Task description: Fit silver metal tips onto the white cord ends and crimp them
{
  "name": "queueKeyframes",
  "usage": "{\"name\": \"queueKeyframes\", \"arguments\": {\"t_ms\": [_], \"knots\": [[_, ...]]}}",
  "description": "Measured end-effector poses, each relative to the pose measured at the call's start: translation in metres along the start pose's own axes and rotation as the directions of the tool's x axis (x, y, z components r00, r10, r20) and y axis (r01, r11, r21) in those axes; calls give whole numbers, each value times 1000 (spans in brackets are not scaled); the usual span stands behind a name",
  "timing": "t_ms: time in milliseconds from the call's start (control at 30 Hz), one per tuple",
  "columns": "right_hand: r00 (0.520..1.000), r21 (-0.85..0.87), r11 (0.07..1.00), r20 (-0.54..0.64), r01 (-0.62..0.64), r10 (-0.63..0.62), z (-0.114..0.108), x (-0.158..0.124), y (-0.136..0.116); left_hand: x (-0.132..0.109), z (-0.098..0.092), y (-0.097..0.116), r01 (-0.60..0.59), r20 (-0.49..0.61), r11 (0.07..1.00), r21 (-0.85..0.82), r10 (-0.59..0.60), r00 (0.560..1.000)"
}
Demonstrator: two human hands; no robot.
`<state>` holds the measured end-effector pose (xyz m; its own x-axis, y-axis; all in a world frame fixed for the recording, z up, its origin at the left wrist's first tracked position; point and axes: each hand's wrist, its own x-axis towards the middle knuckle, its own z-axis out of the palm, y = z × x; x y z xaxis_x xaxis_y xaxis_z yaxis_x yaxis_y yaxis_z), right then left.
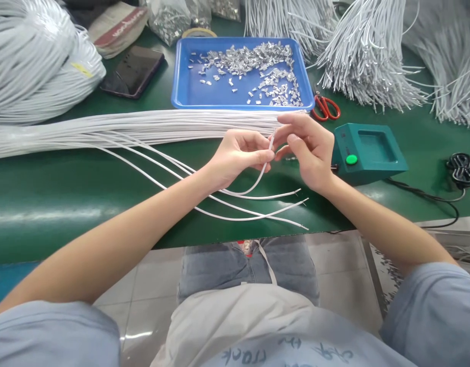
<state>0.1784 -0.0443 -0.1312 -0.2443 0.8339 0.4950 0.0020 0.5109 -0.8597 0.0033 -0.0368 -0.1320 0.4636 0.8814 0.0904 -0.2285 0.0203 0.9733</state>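
Note:
My left hand [242, 153] pinches a white cable [261, 176] close to its end, thumb against fingers, and the end points upward. At that tip is my right hand [306, 145], fingers bent and apart, with nothing visible between thumb and forefinger. Whether its fingertips touch the cable is hard to see. Several loose cables [242, 218] curve under my left wrist, their ends split into short thin strands near the table's front edge. Behind my hands lies a long bundle of white cables [151, 125].
A blue tray [192, 97] of small metal pieces [254, 58] stands behind the bundle. Red-handled scissors [325, 108], a teal box [372, 153] with a green button, and a coiled black cord [460, 169] lie rightward. A phone [132, 72] and cable coils [32, 61] sit left.

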Motion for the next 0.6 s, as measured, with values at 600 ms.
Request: {"name": "queueKeyframes", "arguments": {"t_ms": [600], "knots": [[993, -50, 995, -79, 82, -86, 1, 0, 0, 0, 0, 0, 19, -11, 999, -42, -19, 1000]]}}
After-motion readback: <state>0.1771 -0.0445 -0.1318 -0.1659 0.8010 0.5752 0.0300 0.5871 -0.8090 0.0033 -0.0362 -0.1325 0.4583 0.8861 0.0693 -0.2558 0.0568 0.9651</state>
